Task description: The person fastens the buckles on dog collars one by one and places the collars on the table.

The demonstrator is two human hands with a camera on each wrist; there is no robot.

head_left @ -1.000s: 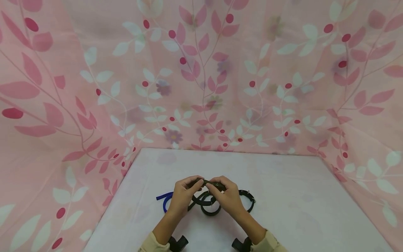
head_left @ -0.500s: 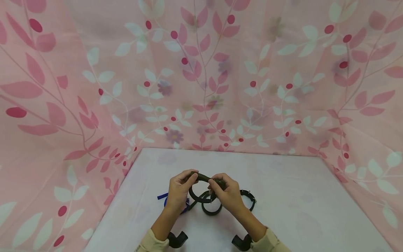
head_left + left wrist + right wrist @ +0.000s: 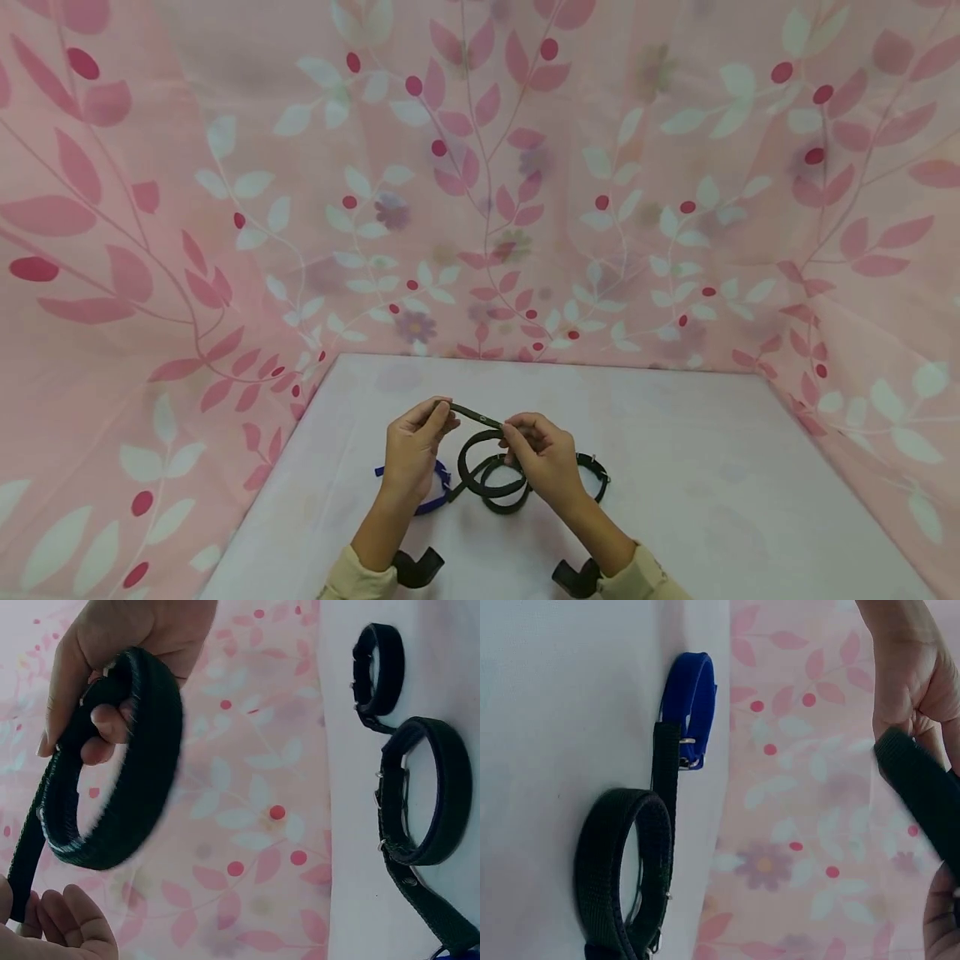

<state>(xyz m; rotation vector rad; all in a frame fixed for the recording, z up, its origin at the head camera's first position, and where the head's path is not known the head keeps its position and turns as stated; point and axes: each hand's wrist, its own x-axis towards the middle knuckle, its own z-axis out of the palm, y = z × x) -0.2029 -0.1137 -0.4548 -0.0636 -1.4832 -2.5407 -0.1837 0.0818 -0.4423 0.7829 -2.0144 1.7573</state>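
Note:
Both hands hold a dark green collar [image 3: 462,468] above the table, its loop hanging below and its strap stretched between them. My left hand [image 3: 411,454] pinches the strap's free end, at the lower left of the left wrist view. My right hand [image 3: 551,462] grips the collar near its buckle, which the fingers partly cover. Beneath, on the table, lies another dark collar [image 3: 506,507], closed in a loop with its strap end pointing left; it shows large in the right wrist view. A blue collar [image 3: 679,686] lies beside that strap end, partly behind my left hand in the head view.
A further black collar [image 3: 603,478] with metal fittings lies to the right, partly behind my right hand. Black angled pieces [image 3: 420,568] sit at both wrists. The white table [image 3: 675,467] is bounded by pink floral cloth [image 3: 480,208] at the back and sides.
My left hand has moved left and slightly up, drawing the strap out straight from the right hand. The right hand has shifted slightly right, and the held loop hangs more open.

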